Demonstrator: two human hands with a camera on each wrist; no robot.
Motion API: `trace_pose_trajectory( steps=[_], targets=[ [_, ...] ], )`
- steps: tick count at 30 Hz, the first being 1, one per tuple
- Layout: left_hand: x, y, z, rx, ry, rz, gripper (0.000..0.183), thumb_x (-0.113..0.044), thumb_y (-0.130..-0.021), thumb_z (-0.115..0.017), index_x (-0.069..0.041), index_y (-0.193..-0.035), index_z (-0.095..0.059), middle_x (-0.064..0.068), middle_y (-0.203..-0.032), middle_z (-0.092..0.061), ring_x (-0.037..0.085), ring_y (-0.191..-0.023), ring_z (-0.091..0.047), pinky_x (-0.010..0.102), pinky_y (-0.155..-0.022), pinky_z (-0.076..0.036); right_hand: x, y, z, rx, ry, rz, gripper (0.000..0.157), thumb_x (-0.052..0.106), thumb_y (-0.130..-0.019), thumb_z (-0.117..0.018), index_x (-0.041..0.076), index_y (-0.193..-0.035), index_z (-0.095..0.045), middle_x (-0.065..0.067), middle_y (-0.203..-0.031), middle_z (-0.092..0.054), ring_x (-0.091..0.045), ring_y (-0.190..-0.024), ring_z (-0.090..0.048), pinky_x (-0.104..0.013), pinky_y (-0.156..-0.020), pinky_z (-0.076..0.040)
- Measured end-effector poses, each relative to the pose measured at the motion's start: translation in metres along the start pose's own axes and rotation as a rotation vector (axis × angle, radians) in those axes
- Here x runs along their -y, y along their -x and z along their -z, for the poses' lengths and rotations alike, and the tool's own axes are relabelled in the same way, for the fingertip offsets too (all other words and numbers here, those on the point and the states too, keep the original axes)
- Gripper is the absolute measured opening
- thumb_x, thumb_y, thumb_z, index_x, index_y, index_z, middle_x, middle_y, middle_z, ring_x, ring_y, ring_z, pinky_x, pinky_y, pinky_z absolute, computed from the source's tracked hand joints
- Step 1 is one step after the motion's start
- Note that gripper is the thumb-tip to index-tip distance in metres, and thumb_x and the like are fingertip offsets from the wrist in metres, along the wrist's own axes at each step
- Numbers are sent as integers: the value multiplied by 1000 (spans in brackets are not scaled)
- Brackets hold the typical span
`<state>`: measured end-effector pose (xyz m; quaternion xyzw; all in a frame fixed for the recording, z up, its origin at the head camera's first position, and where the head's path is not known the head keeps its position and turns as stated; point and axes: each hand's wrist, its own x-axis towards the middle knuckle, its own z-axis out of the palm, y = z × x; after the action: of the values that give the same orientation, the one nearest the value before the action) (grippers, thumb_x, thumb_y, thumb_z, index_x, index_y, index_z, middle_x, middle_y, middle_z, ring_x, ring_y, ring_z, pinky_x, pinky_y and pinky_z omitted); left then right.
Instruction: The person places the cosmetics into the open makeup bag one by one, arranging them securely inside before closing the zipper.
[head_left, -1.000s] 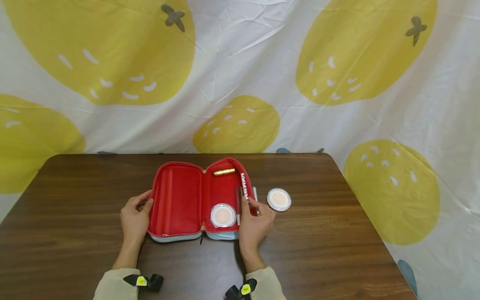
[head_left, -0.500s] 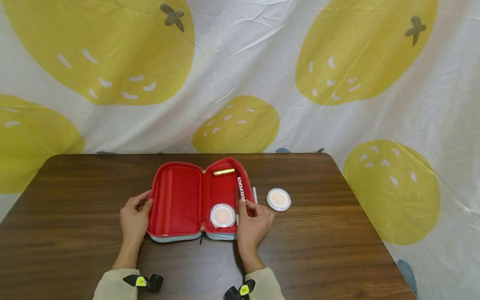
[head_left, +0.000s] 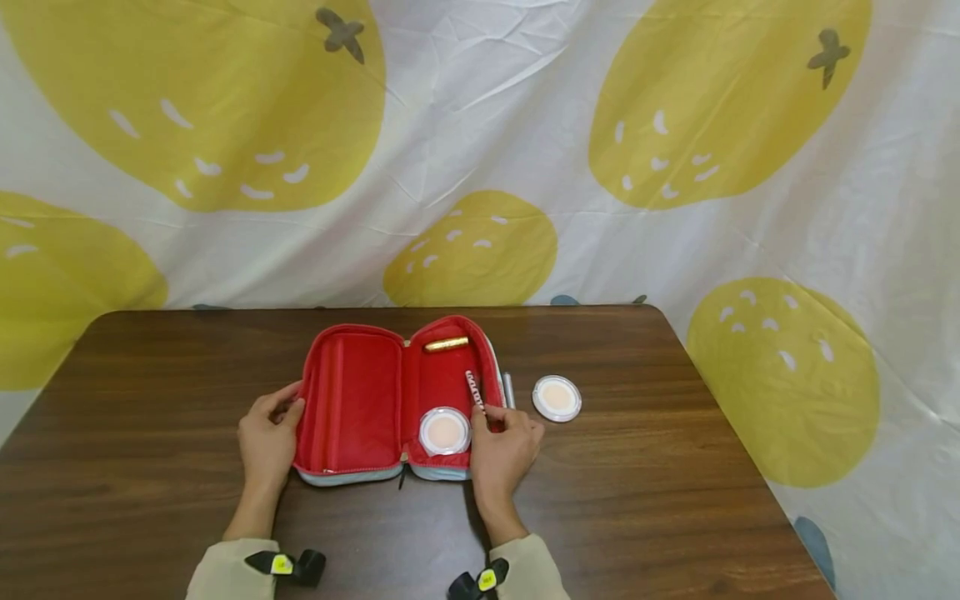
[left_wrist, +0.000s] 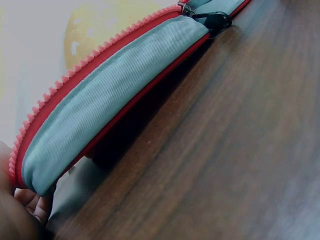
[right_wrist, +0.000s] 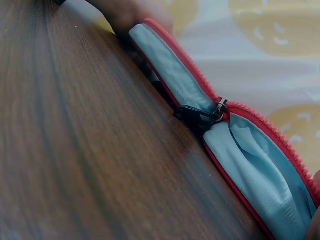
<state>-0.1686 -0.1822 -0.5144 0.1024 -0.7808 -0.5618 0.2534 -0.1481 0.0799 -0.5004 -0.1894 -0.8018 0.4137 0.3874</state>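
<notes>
A pouch [head_left: 367, 400] with red lining and a light blue outside lies unzipped and spread flat. My left hand [head_left: 268, 442] grips its left edge, thumb on top; in the left wrist view, fingers [left_wrist: 31, 204] curl beneath the rim. Over the right half, my right hand [head_left: 504, 454] pinches a slim white stick with a dark red pattern [head_left: 472, 385], its lower end hidden by the fingers. Also in that half are a round powder compact [head_left: 445, 431] near the front and a gold tube [head_left: 447, 344] at the back.
A second round compact [head_left: 557, 398] lies on the brown wooden table [head_left: 645, 483], right of the pouch. Between them, a silver pen-like stick [head_left: 509, 390] stands close along the pouch's outer side. Behind the table hangs a white cloth [head_left: 480, 158] with yellow fruit shapes.
The patterned stick has moved toward me and left, away from the pouch's right wall, as my right hand shifts slightly with it. My left hand stays on the pouch's edge.
</notes>
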Motion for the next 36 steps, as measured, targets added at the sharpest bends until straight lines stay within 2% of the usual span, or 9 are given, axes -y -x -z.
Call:
trace_pose_trajectory(
  steps=[11, 15, 21, 25, 29, 32, 36],
  targets=[
    [0, 0, 0, 1, 9, 14, 22, 4, -88, -64, 6, -109, -69, 19, -95, -64, -5, -74, -51, 8, -65, -39, 0, -1, 0, 66, 90, 47, 9, 17, -71, -80, 12, -76, -75, -5, -77, -65, -29, -85, -49, -46, -77, -35],
    [1, -1, 0, -1, 9, 12, 21, 4, -88, -64, 6, -108, -69, 19, -95, -64, -6, -74, -52, 8, -65, -39, 0, -2, 1, 93, 90, 49, 10, 20, -72, -81, 13, -76, -75, -4, -76, -64, -28, -85, -49, -46, -76, -35],
    [2, -1, -1, 3, 12, 12, 21, 3, -88, -65, 5, -109, -69, 19, -96, -64, -5, -74, -52, 8, -66, -39, 0, -12, 6, 142, -31, -7, 8, 15, -73, -82, 12, -72, -75, -3, -69, -63, -25, -77, -51, -39, -67, -36],
    [1, -1, -1, 5, 15, 13, 21, 3, -88, -65, 5, -109, -69, 19, -96, -64, -4, -75, -52, 8, -66, -40, -2, -24, 11, 200, -90, 44, 10, 7, -70, -83, 9, -72, -74, -2, -68, -64, -24, -71, -54, -36, -67, -38],
    [1, -1, -2, 3, 20, 12, 21, 3, -88, -64, 5, -109, -69, 19, -95, -64, -3, -75, -52, 9, -66, -40, -4, -33, 16, 270, -110, 83, 18, 2, -68, -83, 4, -83, -72, -7, -71, -64, -25, -70, -57, -36, -65, -40],
    [1, -1, -2, 0, 15, 10, 21, 4, -88, -64, 5, -108, -70, 19, -95, -64, -3, -74, -53, 9, -66, -40, -4, -40, 22, 329, -141, 41, 32, 3, -68, -83, 1, -97, -69, -12, -77, -62, -27, -73, -56, -35, -65, -41],
    [2, -1, -1, 0, 13, 7, 21, 4, -88, -64, 5, -108, -70, 19, -95, -64, -4, -74, -52, 9, -66, -40, -6, -47, 28, 426, -180, -17, 43, 8, -71, -83, 0, -108, -64, -16, -87, -60, -30, -81, -54, -38, -71, -43]
  ],
)
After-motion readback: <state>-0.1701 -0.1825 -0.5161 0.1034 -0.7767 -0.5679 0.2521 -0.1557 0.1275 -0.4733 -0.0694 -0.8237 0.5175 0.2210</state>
